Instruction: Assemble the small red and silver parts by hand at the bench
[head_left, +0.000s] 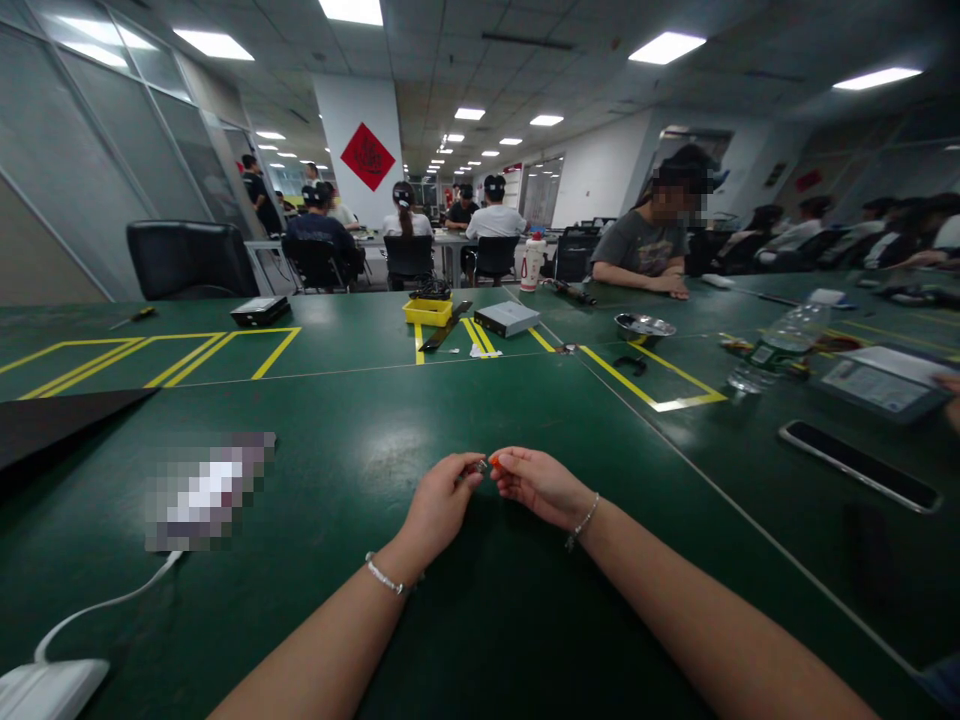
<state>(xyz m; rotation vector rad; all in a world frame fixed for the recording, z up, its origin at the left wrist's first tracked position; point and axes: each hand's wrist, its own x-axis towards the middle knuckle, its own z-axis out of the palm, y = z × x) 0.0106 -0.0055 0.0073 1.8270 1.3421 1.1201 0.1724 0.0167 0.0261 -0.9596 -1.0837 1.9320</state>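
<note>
Both hands meet over the green table, fingertips a small gap apart. My left hand (442, 500) is closed in a pinch on a small shiny metal piece (481, 466), too small to identify further. Between the thumb and fingers of my right hand (540, 485) is a small orange piece (495, 461), mostly covered by the fingertips. The orange piece sits just right of the metal one; whether they touch, I cannot tell. A bracelet circles each wrist.
Left of my hands lies a blurred-out phone-like device (210, 495) with a white cable (105, 605). To the right are a dark phone (859, 465), a water bottle (776, 345) and a metal bowl (645, 326). A yellow tray (427, 313) and grey box (507, 319) stand farther back.
</note>
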